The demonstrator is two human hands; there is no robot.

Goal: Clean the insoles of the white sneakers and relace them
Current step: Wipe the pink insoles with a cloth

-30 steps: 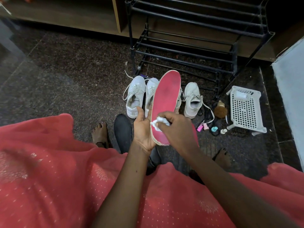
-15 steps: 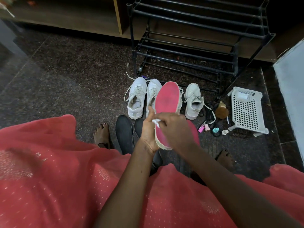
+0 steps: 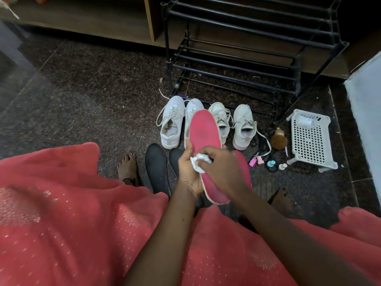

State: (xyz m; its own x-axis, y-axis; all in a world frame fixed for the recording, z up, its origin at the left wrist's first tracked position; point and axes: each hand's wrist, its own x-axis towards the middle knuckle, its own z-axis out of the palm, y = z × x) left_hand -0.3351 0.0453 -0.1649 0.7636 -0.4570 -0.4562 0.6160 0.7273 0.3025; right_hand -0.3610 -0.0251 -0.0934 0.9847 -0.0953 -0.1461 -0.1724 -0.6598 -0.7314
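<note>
My left hand [image 3: 188, 172] grips a pink insole [image 3: 204, 133] by its left edge, toe end pointing away from me. My right hand [image 3: 221, 170] presses a crumpled white wipe [image 3: 199, 162] onto the insole's middle. A second pink insole [image 3: 243, 162] peeks out beneath my right hand. Several white sneakers stand in a row on the floor beyond, the leftmost [image 3: 172, 122] and the rightmost [image 3: 244, 129] with loose laces. Two black insoles [image 3: 156, 168] lie on the floor by my left hand.
A black metal shoe rack [image 3: 247, 48] stands behind the sneakers. To the right lie a white plastic basket [image 3: 310, 139], a brown brush [image 3: 278, 140], black laces [image 3: 262, 145] and small bottles [image 3: 271, 163]. My bare feet [image 3: 127, 168] and a red garment [image 3: 82, 213] fill the foreground.
The insole has dropped lower and tilted flatter. My right hand has slid the wipe back along it toward me.
</note>
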